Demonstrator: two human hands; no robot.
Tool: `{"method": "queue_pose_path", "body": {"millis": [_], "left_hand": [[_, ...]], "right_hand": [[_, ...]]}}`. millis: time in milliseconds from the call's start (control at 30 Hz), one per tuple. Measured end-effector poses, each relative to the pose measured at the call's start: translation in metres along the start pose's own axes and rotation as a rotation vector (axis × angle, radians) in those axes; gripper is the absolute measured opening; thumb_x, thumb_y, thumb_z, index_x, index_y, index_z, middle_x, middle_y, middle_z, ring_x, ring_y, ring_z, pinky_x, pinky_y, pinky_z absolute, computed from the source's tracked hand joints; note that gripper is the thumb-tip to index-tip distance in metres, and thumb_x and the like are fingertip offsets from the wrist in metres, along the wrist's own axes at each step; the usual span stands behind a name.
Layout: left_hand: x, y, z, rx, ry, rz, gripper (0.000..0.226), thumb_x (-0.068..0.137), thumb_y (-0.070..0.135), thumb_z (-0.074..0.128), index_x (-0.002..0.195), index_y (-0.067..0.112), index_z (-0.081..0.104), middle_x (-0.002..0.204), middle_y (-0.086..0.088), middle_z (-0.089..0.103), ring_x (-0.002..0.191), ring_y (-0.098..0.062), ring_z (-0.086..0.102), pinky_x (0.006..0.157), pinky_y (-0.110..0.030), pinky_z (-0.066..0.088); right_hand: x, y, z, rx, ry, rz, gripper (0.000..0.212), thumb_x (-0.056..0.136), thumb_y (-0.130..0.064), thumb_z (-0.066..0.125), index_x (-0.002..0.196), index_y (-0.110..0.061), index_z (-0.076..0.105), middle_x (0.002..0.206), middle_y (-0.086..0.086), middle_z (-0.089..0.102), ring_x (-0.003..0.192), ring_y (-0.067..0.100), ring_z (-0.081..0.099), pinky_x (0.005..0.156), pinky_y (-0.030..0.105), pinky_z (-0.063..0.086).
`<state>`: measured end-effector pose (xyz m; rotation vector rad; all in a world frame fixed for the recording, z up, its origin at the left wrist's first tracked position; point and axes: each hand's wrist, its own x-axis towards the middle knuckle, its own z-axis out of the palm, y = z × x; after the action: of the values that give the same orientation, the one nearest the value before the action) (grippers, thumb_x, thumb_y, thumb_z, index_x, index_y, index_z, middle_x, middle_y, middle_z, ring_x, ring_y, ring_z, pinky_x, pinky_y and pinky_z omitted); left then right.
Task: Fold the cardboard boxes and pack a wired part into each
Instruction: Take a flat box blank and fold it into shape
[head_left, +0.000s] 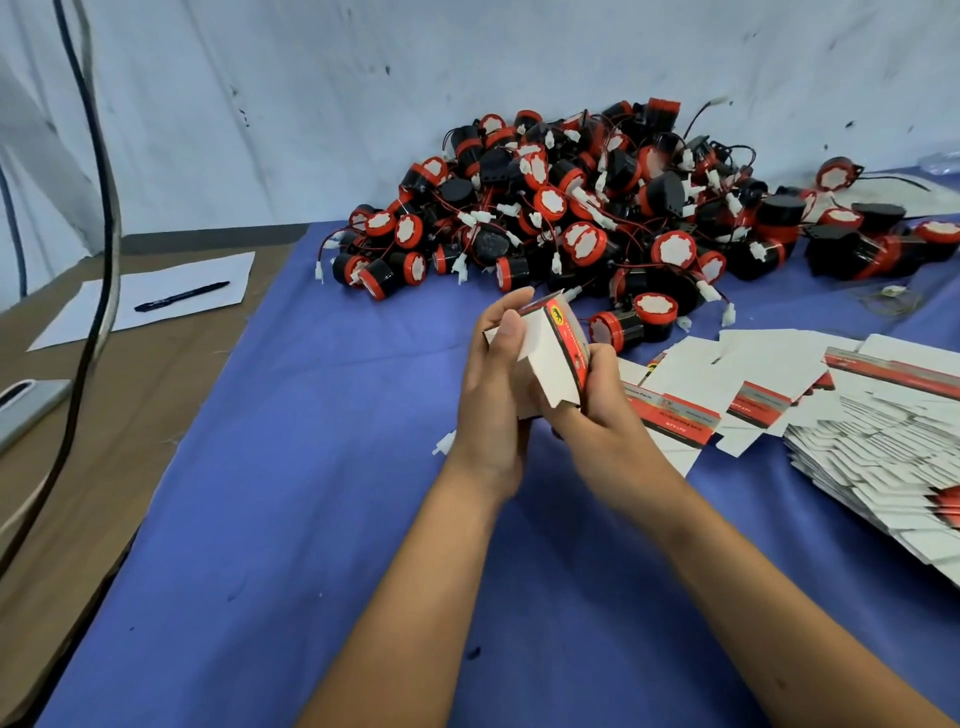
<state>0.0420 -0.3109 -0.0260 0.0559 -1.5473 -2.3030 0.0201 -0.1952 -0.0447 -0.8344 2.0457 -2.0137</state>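
Broadly, a blue cloth-covered table (311, 467) fills the view, and everything here sits relative to it. At its far edge, against the pale wall, lies a large heap of round black-and-red wired parts (597, 208) with thin red leads and small white plugs. Along its right side spreads a slanted stack of flat white cardboard box blanks with red printed bands (857, 447). Above its middle, both hands hold a half-folded white cardboard box with a red printed side (553, 353), one flap hanging loose; whether anything is inside cannot be seen. The left hand (493, 395) grips the box's left side, thumb curled over the top edge. The right hand (597, 410) clamps its red side. Off its left edge, a white paper sheet (150, 301) carries a black pen (182, 296).
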Motion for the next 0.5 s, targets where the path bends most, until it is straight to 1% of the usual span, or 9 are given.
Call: {"method": "queue_pose_path", "body": {"millis": [67, 100, 167, 200, 267, 300, 367, 400, 500], "left_hand": [[-0.002, -0.003, 0.003, 0.080, 0.088, 0.074, 0.042, 0.099, 0.051, 0.046, 0.130, 0.026, 0.059, 0.120, -0.004, 0.071, 0.109, -0.019, 0.070, 0.087, -0.037, 0.060], [-0.002, -0.004, 0.002, 0.102, 0.120, 0.097, 0.042, 0.101, 0.050, 0.045, 0.130, 0.024, 0.058, 0.122, -0.006, 0.070, 0.110, -0.021, 0.070, 0.088, -0.041, 0.061], [-0.001, -0.002, -0.001, 0.108, 0.149, 0.099, 0.038, 0.107, 0.046, 0.044, 0.131, 0.020, 0.058, 0.125, -0.011, 0.069, 0.113, -0.028, 0.070, 0.091, -0.052, 0.059], [0.000, 0.000, -0.003, 0.116, 0.162, 0.104, 0.036, 0.109, 0.043, 0.044, 0.131, 0.019, 0.058, 0.124, -0.013, 0.069, 0.110, -0.029, 0.070, 0.087, -0.053, 0.060], [0.000, 0.004, -0.003, 0.206, 0.157, 0.165, 0.035, 0.108, 0.043, 0.046, 0.130, 0.018, 0.057, 0.119, -0.014, 0.068, 0.096, -0.025, 0.070, 0.070, -0.043, 0.060], [-0.002, 0.004, -0.001, 0.258, 0.125, 0.212, 0.034, 0.108, 0.039, 0.046, 0.132, 0.017, 0.057, 0.119, -0.014, 0.068, 0.093, -0.025, 0.069, 0.066, -0.039, 0.060], [-0.004, 0.002, 0.002, 0.300, 0.047, 0.264, 0.031, 0.111, 0.029, 0.044, 0.136, 0.014, 0.055, 0.121, -0.012, 0.068, 0.098, -0.026, 0.070, 0.072, -0.039, 0.062], [-0.004, 0.001, 0.003, 0.286, 0.016, 0.260, 0.034, 0.112, 0.030, 0.040, 0.138, 0.015, 0.055, 0.123, -0.012, 0.068, 0.099, -0.025, 0.070, 0.074, -0.038, 0.061], [-0.006, 0.003, 0.004, 0.197, -0.071, 0.207, 0.053, 0.110, 0.051, 0.022, 0.144, 0.028, 0.055, 0.130, -0.013, 0.068, 0.105, -0.027, 0.070, 0.076, -0.039, 0.060]], "right_hand": [[-0.002, -0.001, 0.000, 0.054, -0.108, 0.014, 0.028, 0.098, -0.019, 0.056, 0.120, -0.022, 0.040, 0.094, -0.027, 0.058, 0.089, -0.006, 0.055, 0.074, 0.020, 0.049], [-0.003, -0.002, -0.001, 0.076, -0.163, 0.006, 0.035, 0.098, -0.019, 0.056, 0.127, -0.021, 0.037, 0.101, -0.025, 0.059, 0.094, -0.005, 0.056, 0.077, 0.021, 0.050], [-0.005, -0.004, -0.001, 0.137, -0.245, -0.006, 0.049, 0.098, -0.026, 0.061, 0.138, -0.022, 0.034, 0.121, -0.014, 0.061, 0.110, 0.000, 0.058, 0.086, 0.026, 0.053], [-0.005, -0.006, 0.000, 0.159, -0.244, 0.001, 0.051, 0.097, -0.037, 0.062, 0.139, -0.024, 0.035, 0.125, -0.005, 0.061, 0.110, 0.004, 0.059, 0.084, 0.028, 0.053], [-0.003, -0.011, 0.004, 0.200, -0.144, 0.035, 0.052, 0.092, -0.055, 0.060, 0.128, -0.020, 0.046, 0.111, 0.012, 0.061, 0.093, 0.016, 0.061, 0.069, 0.031, 0.050], [-0.001, -0.012, 0.006, 0.206, -0.070, 0.043, 0.052, 0.090, -0.058, 0.060, 0.119, -0.016, 0.051, 0.100, 0.014, 0.061, 0.084, 0.021, 0.061, 0.062, 0.034, 0.047], [0.002, -0.010, 0.006, 0.179, 0.038, 0.015, 0.044, 0.091, -0.056, 0.064, 0.107, -0.017, 0.055, 0.083, 0.008, 0.060, 0.072, 0.023, 0.059, 0.053, 0.035, 0.043], [0.003, -0.009, 0.006, 0.179, 0.058, -0.016, 0.038, 0.092, -0.053, 0.064, 0.106, -0.018, 0.054, 0.080, 0.007, 0.060, 0.068, 0.023, 0.059, 0.050, 0.034, 0.044], [0.003, -0.007, 0.007, 0.202, 0.096, -0.080, 0.026, 0.100, -0.038, 0.060, 0.112, -0.019, 0.048, 0.087, 0.014, 0.062, 0.066, 0.031, 0.064, 0.046, 0.037, 0.051]]}}
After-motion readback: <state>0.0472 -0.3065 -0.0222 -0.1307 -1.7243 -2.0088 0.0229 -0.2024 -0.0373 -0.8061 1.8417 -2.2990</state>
